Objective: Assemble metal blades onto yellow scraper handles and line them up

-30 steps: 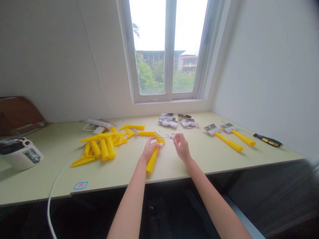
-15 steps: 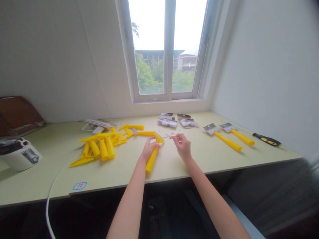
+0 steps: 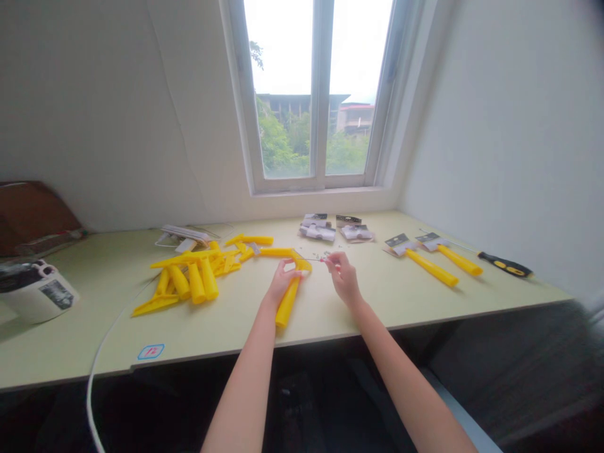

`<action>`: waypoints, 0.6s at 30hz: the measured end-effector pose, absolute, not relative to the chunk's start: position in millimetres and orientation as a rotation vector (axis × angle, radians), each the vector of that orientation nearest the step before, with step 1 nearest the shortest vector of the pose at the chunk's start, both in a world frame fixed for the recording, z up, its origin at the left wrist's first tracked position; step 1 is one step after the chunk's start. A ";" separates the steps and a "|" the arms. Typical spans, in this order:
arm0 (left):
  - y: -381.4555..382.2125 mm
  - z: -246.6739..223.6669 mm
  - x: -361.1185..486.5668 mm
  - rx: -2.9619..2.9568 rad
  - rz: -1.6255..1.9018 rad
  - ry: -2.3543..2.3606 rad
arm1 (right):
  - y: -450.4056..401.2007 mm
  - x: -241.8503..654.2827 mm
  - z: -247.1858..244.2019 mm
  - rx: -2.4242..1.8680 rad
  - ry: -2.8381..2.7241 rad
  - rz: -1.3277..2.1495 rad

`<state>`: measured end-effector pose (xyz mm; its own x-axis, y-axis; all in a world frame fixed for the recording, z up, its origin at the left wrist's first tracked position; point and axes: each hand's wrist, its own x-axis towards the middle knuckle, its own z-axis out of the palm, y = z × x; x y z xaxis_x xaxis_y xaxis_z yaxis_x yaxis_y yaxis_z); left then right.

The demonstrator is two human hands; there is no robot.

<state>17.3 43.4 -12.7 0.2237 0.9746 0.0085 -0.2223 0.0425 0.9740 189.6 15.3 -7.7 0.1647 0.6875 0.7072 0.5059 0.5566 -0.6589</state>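
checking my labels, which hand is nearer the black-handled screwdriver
Right. The right hand is left of the black-handled screwdriver; the left hand, on a yellow piece, is farther left.

The left arm and right arm lay stretched forward, slanting inward. The left hand was curled into a grip; the right hand, near but not touching it, was drawn into a leftward pinch (exact finger placement was too small to tell).
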 end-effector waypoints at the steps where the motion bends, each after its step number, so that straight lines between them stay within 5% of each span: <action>1: 43.2 -12.5 17.1 1.126 1.126 0.887 | 15.5 189.7 -7.6 -1.070 -1.471 0.178; 18: 45.4 -15.2 16.5 1.134 1.144 0.870 | 15.8 189.8 -10.8 -1.193 -1.513 0.158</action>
<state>16.5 45.4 -15.2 0.2253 0.9739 0.0274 -0.2341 0.0268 0.9718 189.8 15.8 -10.8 0.1608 0.7308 0.6634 0.5778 0.4752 -0.6636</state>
